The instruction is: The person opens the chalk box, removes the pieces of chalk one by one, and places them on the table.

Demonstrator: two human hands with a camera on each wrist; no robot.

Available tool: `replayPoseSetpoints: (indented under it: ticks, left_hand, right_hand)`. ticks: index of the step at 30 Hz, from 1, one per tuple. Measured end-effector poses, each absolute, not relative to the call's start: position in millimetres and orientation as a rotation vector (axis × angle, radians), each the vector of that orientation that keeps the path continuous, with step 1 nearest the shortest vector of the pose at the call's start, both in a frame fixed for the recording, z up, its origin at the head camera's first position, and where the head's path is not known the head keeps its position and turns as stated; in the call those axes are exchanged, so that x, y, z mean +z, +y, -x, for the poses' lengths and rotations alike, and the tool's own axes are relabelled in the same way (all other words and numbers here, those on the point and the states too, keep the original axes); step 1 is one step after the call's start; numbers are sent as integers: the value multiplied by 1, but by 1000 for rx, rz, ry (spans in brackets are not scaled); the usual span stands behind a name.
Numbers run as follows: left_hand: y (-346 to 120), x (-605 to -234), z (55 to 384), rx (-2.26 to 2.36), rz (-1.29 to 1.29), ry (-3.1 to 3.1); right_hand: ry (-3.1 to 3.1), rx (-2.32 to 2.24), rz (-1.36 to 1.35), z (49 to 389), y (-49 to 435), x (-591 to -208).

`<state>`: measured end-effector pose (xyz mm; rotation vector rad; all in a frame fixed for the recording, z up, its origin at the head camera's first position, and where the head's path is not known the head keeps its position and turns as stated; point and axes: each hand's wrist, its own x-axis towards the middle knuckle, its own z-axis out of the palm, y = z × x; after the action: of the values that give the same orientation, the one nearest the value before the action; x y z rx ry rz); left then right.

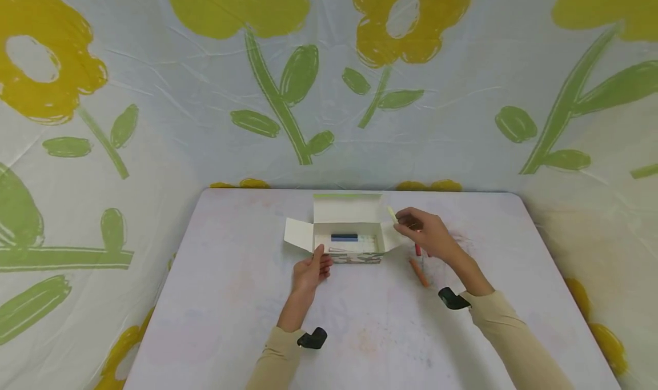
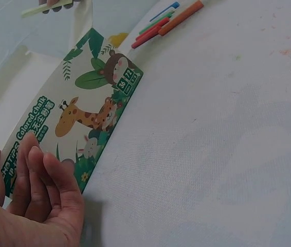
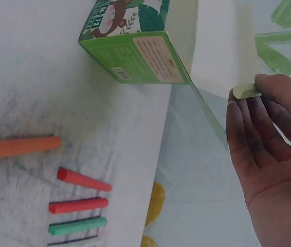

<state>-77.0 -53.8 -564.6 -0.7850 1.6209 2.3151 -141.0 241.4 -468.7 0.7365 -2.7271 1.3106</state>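
Observation:
An open chalk box (image 1: 367, 258) with animal pictures sits on the table, its lid raised at the back and side flaps spread. My left hand (image 1: 308, 272) grips the front wall near the left corner, thumb over the rim and fingers against the printed face. Above the right flap, my right hand (image 1: 428, 233) pinches a pale yellow chalk stick (image 3: 246, 91) between thumb and fingertips. Inside the box lie dark blue chalk sticks (image 1: 344, 237) among pale ones. In the right wrist view, an orange chalk stick (image 3: 22, 147), red chalk sticks (image 3: 78, 205) and a green chalk stick (image 3: 77, 226) lie beside the box.
The white table (image 1: 221, 253) carries coloured chalk smudges, mostly to the right and in front. A blue chalk stick (image 2: 165, 10) lies beyond the green one in the left wrist view. A flower-printed cloth (image 1: 437, 121) hangs behind the table and along its sides.

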Motion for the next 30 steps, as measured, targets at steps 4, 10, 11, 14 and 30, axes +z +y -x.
replayPoseSetpoints:
  ticks: [4, 10, 11, 14, 30]
  left_hand:
    - [-56, -563, 77, 2314, 788, 1613]
    - [-58, -564, 80, 2325, 784, 1609]
    - [-58, -564, 80, 2327, 785, 1611]
    - [-58, -565, 82, 2335, 796, 1608]
    - [-59, -565, 84, 2318, 760, 1611]
  right_hand:
    - [-2743, 1351, -649, 138, 252, -464]
    - [-2787, 1424, -512, 130, 273, -465]
    - [-2790, 1416, -503, 128, 276, -465]
    - [-2790, 1388, -493, 124, 286, -470]
    - [-2852, 1359, -339, 95, 324, -512]
